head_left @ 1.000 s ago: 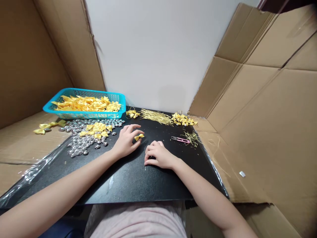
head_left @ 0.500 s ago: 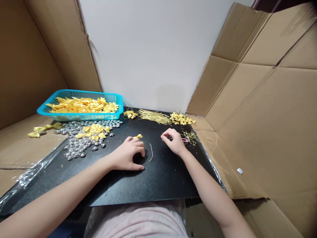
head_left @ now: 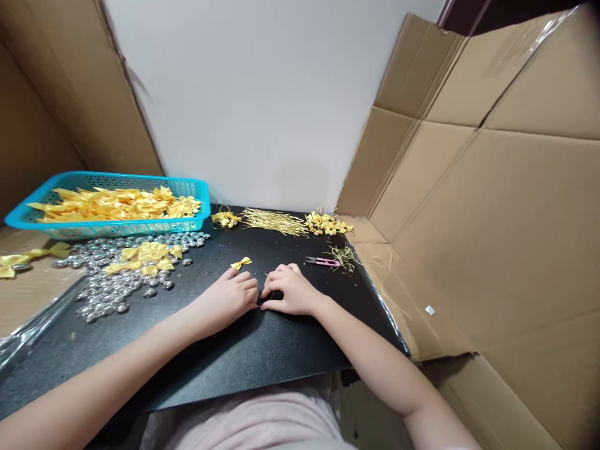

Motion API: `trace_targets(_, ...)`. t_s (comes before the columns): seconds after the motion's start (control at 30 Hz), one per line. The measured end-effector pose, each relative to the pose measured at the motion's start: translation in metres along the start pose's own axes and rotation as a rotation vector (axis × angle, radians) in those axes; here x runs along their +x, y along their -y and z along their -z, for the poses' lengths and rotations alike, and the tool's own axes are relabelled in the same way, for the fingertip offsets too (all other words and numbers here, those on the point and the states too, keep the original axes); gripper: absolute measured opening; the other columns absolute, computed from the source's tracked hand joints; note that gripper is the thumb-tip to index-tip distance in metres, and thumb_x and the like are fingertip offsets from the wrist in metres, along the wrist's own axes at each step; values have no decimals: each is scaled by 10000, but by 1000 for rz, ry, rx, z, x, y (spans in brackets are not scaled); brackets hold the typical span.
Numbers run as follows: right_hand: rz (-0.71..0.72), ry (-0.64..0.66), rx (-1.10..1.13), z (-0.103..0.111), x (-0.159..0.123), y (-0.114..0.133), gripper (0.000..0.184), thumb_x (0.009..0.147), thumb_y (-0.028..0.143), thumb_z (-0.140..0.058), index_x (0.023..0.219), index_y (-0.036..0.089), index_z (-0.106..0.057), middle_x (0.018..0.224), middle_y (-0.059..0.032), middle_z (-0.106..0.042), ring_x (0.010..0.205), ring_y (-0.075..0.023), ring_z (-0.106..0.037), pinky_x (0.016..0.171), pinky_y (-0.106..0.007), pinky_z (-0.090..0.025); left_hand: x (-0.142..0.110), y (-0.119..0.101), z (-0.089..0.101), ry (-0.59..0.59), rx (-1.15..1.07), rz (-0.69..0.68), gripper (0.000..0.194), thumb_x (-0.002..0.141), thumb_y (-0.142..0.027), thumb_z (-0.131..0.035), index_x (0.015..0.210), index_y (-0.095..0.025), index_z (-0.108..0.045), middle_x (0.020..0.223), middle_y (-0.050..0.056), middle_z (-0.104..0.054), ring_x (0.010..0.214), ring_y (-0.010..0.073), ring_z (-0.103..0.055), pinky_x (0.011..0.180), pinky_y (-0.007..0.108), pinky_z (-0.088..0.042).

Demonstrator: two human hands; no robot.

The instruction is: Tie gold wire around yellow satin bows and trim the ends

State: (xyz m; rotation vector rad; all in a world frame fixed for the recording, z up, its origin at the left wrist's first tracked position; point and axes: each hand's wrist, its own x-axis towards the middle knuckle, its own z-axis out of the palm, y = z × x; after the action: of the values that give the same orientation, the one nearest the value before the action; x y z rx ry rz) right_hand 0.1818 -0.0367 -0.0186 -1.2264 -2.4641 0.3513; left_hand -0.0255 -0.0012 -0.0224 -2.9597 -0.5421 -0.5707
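My left hand (head_left: 225,303) and my right hand (head_left: 291,290) are close together over the black table, fingertips almost meeting. Both are closed in a pinch on a thin gold cord (head_left: 260,306); only a sliver of it shows between the fingertips, and the rest is hidden by the fingers. Just beyond my left knuckles lies a single yellow ribbon bow (head_left: 240,263). Pink-handled thread snips (head_left: 323,261) rest on the table past my right hand, beside a tangle of cord scraps (head_left: 344,257).
A blue basket (head_left: 187,226) of yellow bows stands back left. Silver beads (head_left: 100,300) spread before it, with more bows (head_left: 150,252) on top. Along the back lie cut gold cords (head_left: 274,220) between two clusters of corded bows (head_left: 325,223). Cardboard walls (head_left: 525,237) flank the table.
My right hand has moved left and closer to me, uncovering the snips, and now meets my left hand. The left fingers have closed; the cord that lay between the hands is now mostly hidden.
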Motion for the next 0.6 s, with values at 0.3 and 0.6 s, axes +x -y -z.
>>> trace_targets(0.3, -7, 74, -251, -6, 6, 10, 153, 965, 289, -567, 884, 171, -622, 1001, -59, -647, 999, -200, -490, 881, -381, -292, -4, 10, 8, 50, -238, 174, 183, 904, -329, -520, 803, -224, -630, 831, 14, -676, 845, 201, -607, 799, 334, -377)
trace_targets(0.6, -120, -6, -287, 5, 4, 13, 143, 992, 266, -502, 926, 171, -586, 1046, -72, -616, 1016, -219, -471, 881, -383, -307, 3, 4, 19, 86, -384, 260, 328, 931, -431, -499, 846, -219, -736, 847, 42, -731, 783, 189, -662, 753, 302, -470)
